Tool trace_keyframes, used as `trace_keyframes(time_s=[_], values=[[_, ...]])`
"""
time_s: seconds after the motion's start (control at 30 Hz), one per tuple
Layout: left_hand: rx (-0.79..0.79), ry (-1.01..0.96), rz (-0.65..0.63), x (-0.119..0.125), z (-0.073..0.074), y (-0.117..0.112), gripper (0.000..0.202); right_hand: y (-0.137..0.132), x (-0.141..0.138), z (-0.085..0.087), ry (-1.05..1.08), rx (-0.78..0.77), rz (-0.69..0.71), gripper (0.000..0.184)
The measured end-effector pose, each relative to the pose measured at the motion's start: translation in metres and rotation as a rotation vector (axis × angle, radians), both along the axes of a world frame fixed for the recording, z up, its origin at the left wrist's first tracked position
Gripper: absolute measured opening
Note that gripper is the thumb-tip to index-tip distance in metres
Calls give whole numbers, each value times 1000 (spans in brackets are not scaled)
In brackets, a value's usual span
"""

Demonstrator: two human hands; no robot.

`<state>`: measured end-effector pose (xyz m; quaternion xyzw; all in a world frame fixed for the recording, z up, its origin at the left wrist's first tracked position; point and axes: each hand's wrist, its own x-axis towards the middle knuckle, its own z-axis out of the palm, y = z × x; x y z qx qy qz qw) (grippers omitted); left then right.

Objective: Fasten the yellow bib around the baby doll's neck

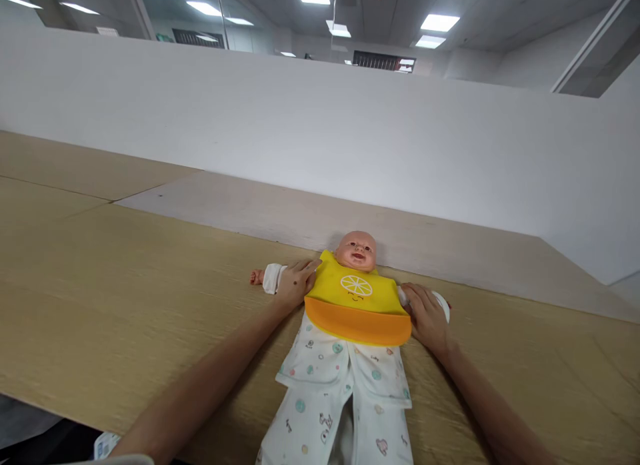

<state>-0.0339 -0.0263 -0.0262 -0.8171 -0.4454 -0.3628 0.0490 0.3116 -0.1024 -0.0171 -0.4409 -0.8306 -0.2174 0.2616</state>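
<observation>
A baby doll [356, 246] lies on its back, head toward the wall, arms spread sideways. It wears a patterned white outfit [345, 378] and a yellow bib [330, 285] with a white citrus slice and an orange lower pocket [357, 323]. My left hand [295, 283] rests over the doll's sleeved arm on the left, fingers stretched out and fingertips touching the bib's edge. On the other side, my right hand [424, 311] lies across the doll's other arm with fingers extended against the bib's right edge. Part of each doll arm is hidden under my hands.
The doll lies on a light wooden table [125, 278]. Behind it, a pale ledge [280, 208] runs along a white wall [300, 125] with glass above. Something dark and a white-and-blue item [105, 445] show below the table's edge at lower left.
</observation>
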Motion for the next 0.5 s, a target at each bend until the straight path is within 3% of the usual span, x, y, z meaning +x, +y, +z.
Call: trace_keyframes(time_s=[0.23, 0.5], values=[[-138, -17, 18, 0, 2, -1, 47, -8, -10, 0, -26, -32, 123, 39], [-195, 13, 85, 0, 2, -1, 49, -8, -11, 1, 9, -65, 43, 36]])
